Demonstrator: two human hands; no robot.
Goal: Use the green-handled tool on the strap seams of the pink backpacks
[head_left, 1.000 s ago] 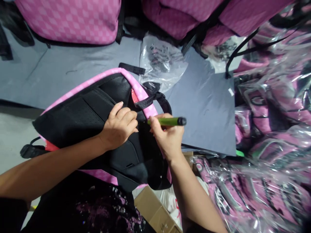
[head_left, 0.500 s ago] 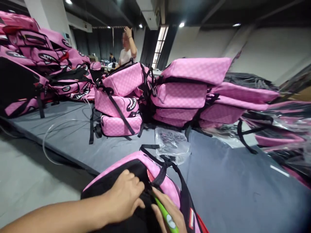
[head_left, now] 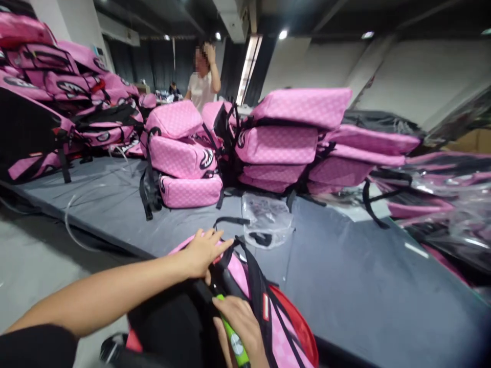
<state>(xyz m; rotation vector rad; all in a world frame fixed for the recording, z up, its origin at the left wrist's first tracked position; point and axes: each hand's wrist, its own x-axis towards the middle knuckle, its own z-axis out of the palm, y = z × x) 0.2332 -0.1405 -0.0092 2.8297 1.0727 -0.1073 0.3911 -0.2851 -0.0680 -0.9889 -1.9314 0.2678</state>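
Clasps in right hand (head_left: 244,321) a green tool (head_left: 235,345), pointing lengthwise forward, slightly left; rests splayed left hand (head_left: 201,254) on backpack (head_left: 172,319).

the left hand (head_left: 204,253) has moved up the pink-and-black backpack (head_left: 184,322), whose red part (head_left: 302,319) shows more now.

You face a grey desk (head_left: 345,266) above a pale floor (head_left: 23,271), dark curtains (head_left: 138,66), a narrow bright window (head_left: 247,71), pale walls (head_left: 293,64) and lit lamps (head_left: 283,35).
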